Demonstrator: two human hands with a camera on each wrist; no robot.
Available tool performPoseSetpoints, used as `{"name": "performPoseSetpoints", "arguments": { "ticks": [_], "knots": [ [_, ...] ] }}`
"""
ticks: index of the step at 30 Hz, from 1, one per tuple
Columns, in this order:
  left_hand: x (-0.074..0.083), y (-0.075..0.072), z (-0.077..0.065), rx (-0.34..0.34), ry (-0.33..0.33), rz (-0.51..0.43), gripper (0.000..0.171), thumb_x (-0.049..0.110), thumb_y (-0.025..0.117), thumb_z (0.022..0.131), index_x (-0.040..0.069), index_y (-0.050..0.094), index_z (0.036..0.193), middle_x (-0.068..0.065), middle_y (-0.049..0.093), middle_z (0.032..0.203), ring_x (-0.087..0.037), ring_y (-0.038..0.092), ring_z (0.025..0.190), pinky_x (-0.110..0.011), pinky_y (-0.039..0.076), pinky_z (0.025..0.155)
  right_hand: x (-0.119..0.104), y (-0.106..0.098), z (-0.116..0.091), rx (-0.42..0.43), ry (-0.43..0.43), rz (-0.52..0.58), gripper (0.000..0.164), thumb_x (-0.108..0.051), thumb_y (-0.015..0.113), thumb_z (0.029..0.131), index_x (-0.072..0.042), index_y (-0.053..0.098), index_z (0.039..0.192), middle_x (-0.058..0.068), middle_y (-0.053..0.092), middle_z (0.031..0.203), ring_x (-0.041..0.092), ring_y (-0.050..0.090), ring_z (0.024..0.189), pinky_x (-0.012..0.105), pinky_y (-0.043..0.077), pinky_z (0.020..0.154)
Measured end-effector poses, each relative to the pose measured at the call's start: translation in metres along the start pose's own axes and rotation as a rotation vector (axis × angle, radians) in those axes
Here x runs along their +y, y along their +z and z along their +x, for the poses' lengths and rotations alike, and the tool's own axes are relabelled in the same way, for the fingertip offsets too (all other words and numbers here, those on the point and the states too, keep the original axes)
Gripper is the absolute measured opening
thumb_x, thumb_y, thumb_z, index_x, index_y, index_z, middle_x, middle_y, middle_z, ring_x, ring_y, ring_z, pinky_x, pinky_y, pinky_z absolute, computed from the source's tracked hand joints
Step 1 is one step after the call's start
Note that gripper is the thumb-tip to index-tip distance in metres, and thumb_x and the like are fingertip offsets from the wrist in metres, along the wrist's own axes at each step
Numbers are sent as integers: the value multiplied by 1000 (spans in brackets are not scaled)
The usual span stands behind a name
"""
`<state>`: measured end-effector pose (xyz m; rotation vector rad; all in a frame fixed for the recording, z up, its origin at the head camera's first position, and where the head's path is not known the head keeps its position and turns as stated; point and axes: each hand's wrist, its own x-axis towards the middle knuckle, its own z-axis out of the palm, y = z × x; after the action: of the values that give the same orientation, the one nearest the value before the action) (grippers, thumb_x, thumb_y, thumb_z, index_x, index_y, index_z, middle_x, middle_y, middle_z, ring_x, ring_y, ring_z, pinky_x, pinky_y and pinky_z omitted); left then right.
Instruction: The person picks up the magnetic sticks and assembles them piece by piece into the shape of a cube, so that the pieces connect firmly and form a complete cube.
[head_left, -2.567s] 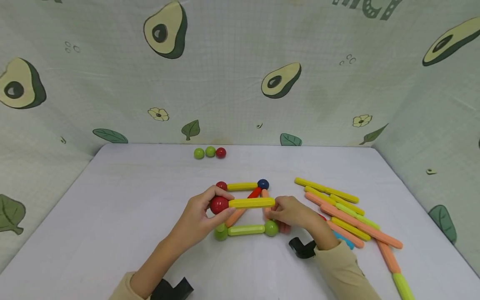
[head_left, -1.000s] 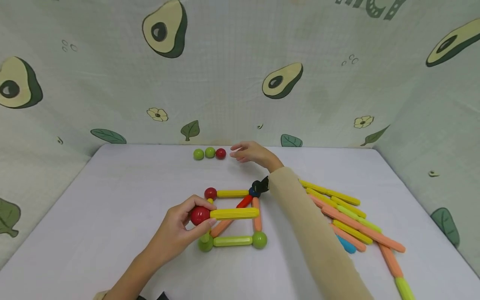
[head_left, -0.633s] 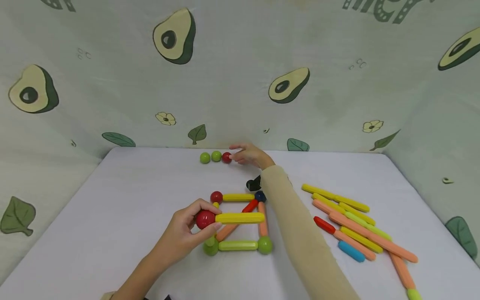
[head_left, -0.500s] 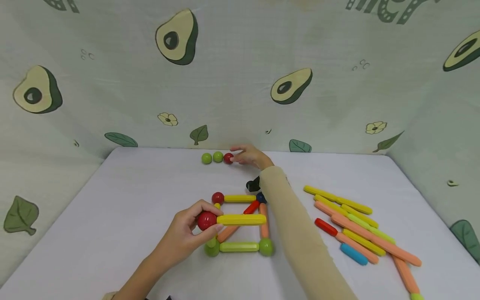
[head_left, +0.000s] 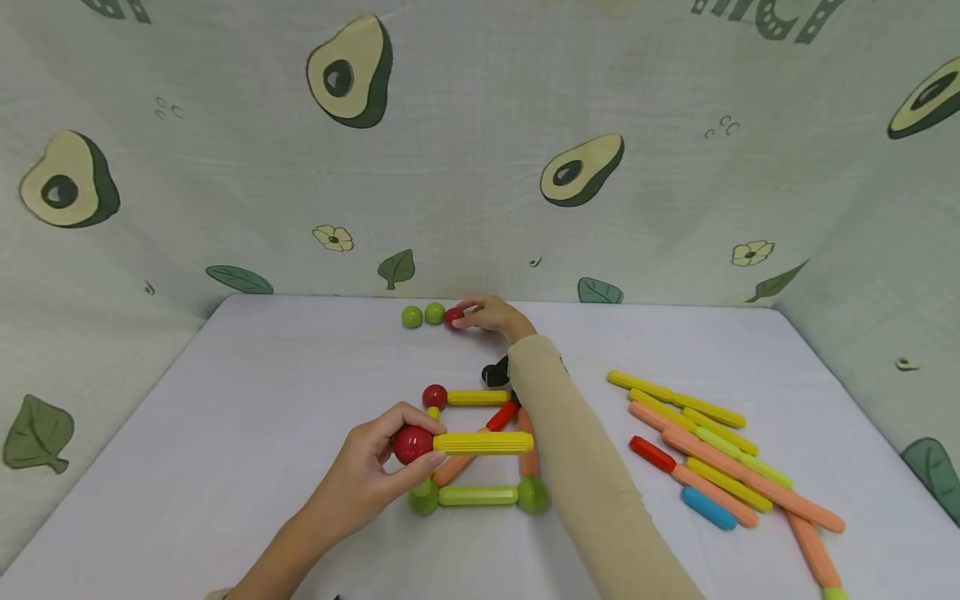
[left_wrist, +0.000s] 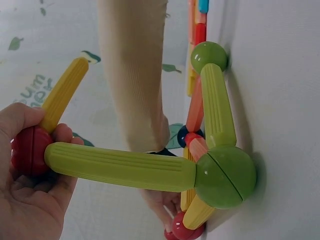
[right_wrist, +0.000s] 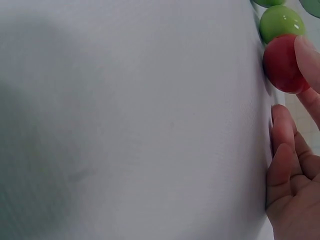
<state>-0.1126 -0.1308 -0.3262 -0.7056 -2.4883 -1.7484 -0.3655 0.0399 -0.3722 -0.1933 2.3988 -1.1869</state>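
My left hand (head_left: 360, 475) grips a red ball (head_left: 413, 445) between thumb and fingers; a yellow rod (head_left: 483, 443) sticks out rightward from it. In the left wrist view a green rod (left_wrist: 120, 166) joins that ball to a green ball (left_wrist: 226, 177) at a corner of the frame on the table. That frame has a yellow far rod (head_left: 478, 398), a green near rod (head_left: 477, 496) and a red-and-orange diagonal; my right sleeve partly covers its right side. At the back, my right hand (head_left: 493, 317) pinches a loose red ball (right_wrist: 283, 63) beside two green balls (head_left: 434, 313).
On the right lies a loose pile of rods: yellow ones (head_left: 675, 398), a long orange one (head_left: 750, 479), a red one (head_left: 652, 454) and a blue one (head_left: 708, 507). A patterned cloth (head_left: 465, 167) stands behind the white table (head_left: 262, 400).
My right hand has left the yellow rod's free end, reached to the back and closed its fingers on the loose red ball. My left hand keeps hold of its red ball.
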Motion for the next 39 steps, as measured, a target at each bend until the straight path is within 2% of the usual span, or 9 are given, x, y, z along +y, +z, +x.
{"name": "performPoseSetpoints", "arguments": {
  "ticks": [3, 9, 12, 17, 21, 27, 32, 37, 39],
  "knots": [
    [0, 0, 0, -1, 3, 3, 23, 15, 69, 84, 11, 57, 103, -9, 62, 105, -18, 58, 92, -21, 54, 76, 2, 0, 1, 3, 4, -18, 47, -32, 69, 84, -14, 56, 125, 10, 53, 128, 23, 49, 109, 35, 40, 100],
    [-1, 0, 1, 3, 1, 12, 23, 14, 69, 84, 11, 57, 103, -7, 62, 106, -18, 58, 93, -21, 54, 76, 7, -10, -4, -15, 36, -31, 50, -41, 66, 84, -16, 55, 126, 7, 58, 113, 21, 50, 100, 31, 42, 89],
    [-2, 1, 2, 0, 3, 14, 24, 14, 70, 84, 12, 57, 104, -6, 62, 105, -17, 58, 93, -21, 54, 77, 9, -23, -15, -27, 53, 0, 52, -41, 65, 85, -16, 53, 129, 9, 59, 113, 23, 52, 101, 32, 44, 91],
    [-2, 3, 3, -11, 32, 2, 23, 14, 69, 84, 12, 57, 104, -3, 62, 104, -16, 58, 91, -22, 54, 75, 8, -47, -39, -33, 0, 108, 52, -35, 62, 89, -13, 47, 133, 12, 56, 124, 30, 52, 113, 38, 43, 100],
    [-2, 2, 1, -5, 32, 3, 23, 13, 69, 84, 12, 57, 103, -3, 62, 103, -16, 58, 90, -22, 55, 75, 6, -58, -64, -31, -87, 157, 50, -31, 61, 90, -11, 46, 134, 13, 54, 127, 35, 50, 118, 42, 42, 101],
    [-1, 1, 2, 8, -3, 21, 25, 13, 70, 83, 12, 57, 104, -3, 62, 103, -17, 58, 90, -21, 55, 74, 6, -63, -114, 26, -183, 210, 43, -27, 60, 91, -9, 48, 128, 15, 57, 121, 38, 52, 112, 41, 46, 95],
    [-2, 0, 2, 20, -2, 26, 25, 11, 70, 82, 12, 57, 104, -4, 62, 104, -18, 58, 90, -21, 54, 74, 13, -61, -160, 58, -251, 203, 41, -26, 60, 91, -8, 49, 126, 12, 61, 114, 30, 58, 101, 34, 49, 88],
    [-4, 0, 2, 20, 32, 13, 24, 8, 69, 83, 11, 57, 104, -5, 62, 104, -18, 58, 91, -21, 55, 75, 22, -54, -204, 82, -273, 192, 43, -27, 62, 90, -7, 48, 126, 11, 62, 109, 19, 60, 92, 27, 50, 85],
    [-4, 0, 2, 18, 47, 8, 24, 7, 68, 83, 11, 57, 104, -5, 62, 104, -17, 58, 91, -22, 55, 75, 25, -50, -221, 95, -271, 193, 43, -27, 62, 89, -7, 49, 125, 12, 61, 109, 20, 60, 93, 25, 50, 84]
  ]
}}
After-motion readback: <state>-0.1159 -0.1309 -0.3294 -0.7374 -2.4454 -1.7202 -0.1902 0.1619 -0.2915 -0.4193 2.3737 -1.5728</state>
